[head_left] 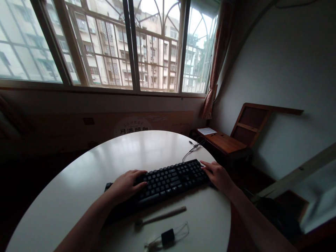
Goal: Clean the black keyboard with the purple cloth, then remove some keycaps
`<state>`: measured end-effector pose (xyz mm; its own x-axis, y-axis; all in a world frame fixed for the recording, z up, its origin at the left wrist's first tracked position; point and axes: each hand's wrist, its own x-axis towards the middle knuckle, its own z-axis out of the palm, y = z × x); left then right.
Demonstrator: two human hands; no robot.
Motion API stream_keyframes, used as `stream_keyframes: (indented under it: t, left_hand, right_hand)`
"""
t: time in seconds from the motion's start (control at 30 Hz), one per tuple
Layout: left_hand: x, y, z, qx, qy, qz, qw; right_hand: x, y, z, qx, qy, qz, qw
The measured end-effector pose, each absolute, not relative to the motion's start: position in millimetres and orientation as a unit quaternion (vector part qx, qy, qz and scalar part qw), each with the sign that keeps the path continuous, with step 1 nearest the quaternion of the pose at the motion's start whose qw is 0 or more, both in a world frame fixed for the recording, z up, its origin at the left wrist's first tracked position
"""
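Observation:
A black keyboard (168,180) lies at a slant on the white round table, its cable running off the far side. My left hand (128,183) rests over its left part, fingers stretched toward the far edge and thumb on the keys. Some keys are hidden under that hand. At the keyboard's right end is my right hand (214,173), its fingers apart and extended to the number-pad side. In front of the keyboard lies a slim brush (160,217). Closer to me is a small tool with a black block and wire loops (168,238), probably a keycap puller.
The table (76,182) has a curved rim. The keyboard cable (193,148) is bunched near the far right rim. Beyond stands a wooden bench (225,141) with a white paper (207,131) on it. Barred windows (157,59) fill the far wall, beside a curtain (210,98).

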<state>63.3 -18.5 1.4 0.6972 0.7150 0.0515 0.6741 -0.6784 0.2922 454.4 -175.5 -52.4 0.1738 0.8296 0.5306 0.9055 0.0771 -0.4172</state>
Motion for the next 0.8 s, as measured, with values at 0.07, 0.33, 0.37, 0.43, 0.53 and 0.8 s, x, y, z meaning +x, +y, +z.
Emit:
stream_keyframes:
  t: [0.07, 0.33, 0.37, 0.43, 0.53, 0.8]
  left_hand:
    - [64, -19, 2, 0.913, 0.379, 0.080, 0.127]
    - [64, -20, 2, 0.916, 0.371, 0.084, 0.127]
    - [63, -19, 1, 0.916, 0.371, 0.083, 0.126]
    - [63, -18, 0, 0.916, 0.373, 0.081, 0.124]
    - [63, -17, -1, 0.915, 0.376, 0.076, 0.123]
    - [63, -17, -2, 0.917, 0.376, 0.073, 0.114]
  right_hand:
    - [455, -182, -53, -0.675, -0.642, -0.048, 0.360]
    - [461, -159, -48, -0.673, -0.649, -0.052, 0.351]
    - [462, -156, -48, -0.675, -0.648, -0.056, 0.348]
    - [462, -155, -50, -0.674, -0.649, -0.059, 0.347]
    - [462, -165, -53, -0.668, -0.652, -0.047, 0.356]
    - [459, -186, -51, -0.667, -0.641, 0.001, 0.380]
